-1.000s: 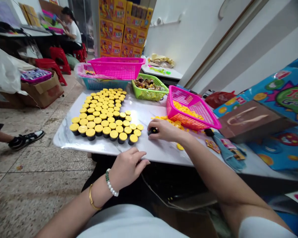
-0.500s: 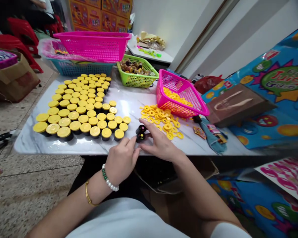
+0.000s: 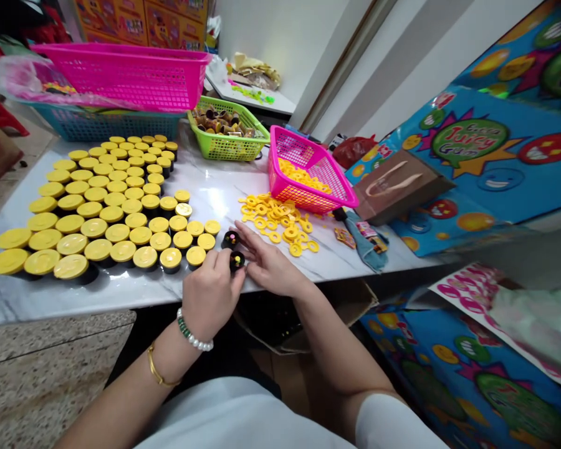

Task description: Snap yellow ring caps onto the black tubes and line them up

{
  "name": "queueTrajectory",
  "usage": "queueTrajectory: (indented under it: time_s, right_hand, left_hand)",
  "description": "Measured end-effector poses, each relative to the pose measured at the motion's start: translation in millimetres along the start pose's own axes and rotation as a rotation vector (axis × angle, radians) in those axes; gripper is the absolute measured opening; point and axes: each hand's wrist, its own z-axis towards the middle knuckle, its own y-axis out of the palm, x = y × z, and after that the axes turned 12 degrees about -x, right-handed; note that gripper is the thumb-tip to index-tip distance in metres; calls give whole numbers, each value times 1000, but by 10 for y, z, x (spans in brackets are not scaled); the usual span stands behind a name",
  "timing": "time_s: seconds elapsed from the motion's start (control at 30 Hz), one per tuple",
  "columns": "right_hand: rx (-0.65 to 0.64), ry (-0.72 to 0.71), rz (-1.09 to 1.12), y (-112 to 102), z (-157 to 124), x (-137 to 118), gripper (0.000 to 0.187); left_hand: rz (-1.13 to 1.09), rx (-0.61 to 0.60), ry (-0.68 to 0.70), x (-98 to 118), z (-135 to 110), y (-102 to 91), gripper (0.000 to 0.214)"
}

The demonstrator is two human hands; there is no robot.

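Observation:
Near the front edge of the table, my left hand (image 3: 210,287) has its thumb and fingers closed around a small open black cup (image 3: 237,262) with coloured bits inside. Just behind it stands a second black cup (image 3: 230,239), also uncovered. My right hand (image 3: 273,267) is beside the two cups, fingers stretched out and apart from the thumb, the fingertips close to the rear cup. Whether they touch it I cannot tell. Rows of black cups with yellow lids (image 3: 122,251) stand to the left. Yellow ring-shaped lids with tabs (image 3: 275,218) lie loose beyond my right hand.
A pink basket (image 3: 308,202) holds more yellow rings. Behind are a green basket (image 3: 227,148) of small cups and a large pink basket (image 3: 131,75) on a blue one (image 3: 107,126). To the right are a blue cloth (image 3: 367,243), a brown paper bag (image 3: 397,187) and printed cartons (image 3: 477,143).
The view has turned right, so the table things appear further left. The two black cups now stand slightly further apart, and my left fingers have closed round the nearer one.

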Motion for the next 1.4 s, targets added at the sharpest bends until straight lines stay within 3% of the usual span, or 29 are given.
queueTrajectory:
  time_s: [0.07,0.1,0.17,0.23,0.3,0.37,0.5,0.6,0.67,0.73,0.87,0.93,1.1,1.4]
  right_hand:
    - [119,-1,-194,-79,-90,-27,69]
    - [248,28,-312,-129,-161,-27,57]
    - [549,166,-550,-243,-324,20,31]
    - [713,368,-747,-362,-466,125,29]
    - [684,538,-865,-469,-545,245,39]
    - [581,614,-886,-558,-557,325,41]
    - [470,571,-749,-692,-481,309,28]
    - [565,488,-707,-715,-434,239,23]
    - [619,465,-712,-665,-429,197,19]
    - [575,482,-568,-564,-442,141,17]
    - [388,418,172,-276,-471,-63,25]
    - [329,345,352,-146,-445,-177,25]
    - [286,299,279,17,-250,-267,16]
    - [390,377,445,142,-88,-188,32]
  left_hand:
    - [-45,22,38,-34,-41,15,24]
    - [-67,21,60,-48,-57,18,24]
    - [-98,-5,111,-70,-78,15,25]
    - [-105,-37,152,-84,-84,4,26]
    - [-93,-59,175,-94,-83,-8,25]
    - [-76,-68,183,-99,-81,-18,23]
    - [-74,-84,174,-99,-85,-21,23]
    - [-84,-101,151,-95,-90,-16,24]
    - [-92,-116,139,-96,-89,-14,25]
    - [-96,-134,130,-98,-87,-16,25]
    - [-95,-158,141,-101,-84,-27,24]
    - [-94,-167,140,-103,-83,-31,23]
    - [-95,-198,120,-111,-75,-26,20]
    - [-131,-248,112,-100,-68,-42,18]
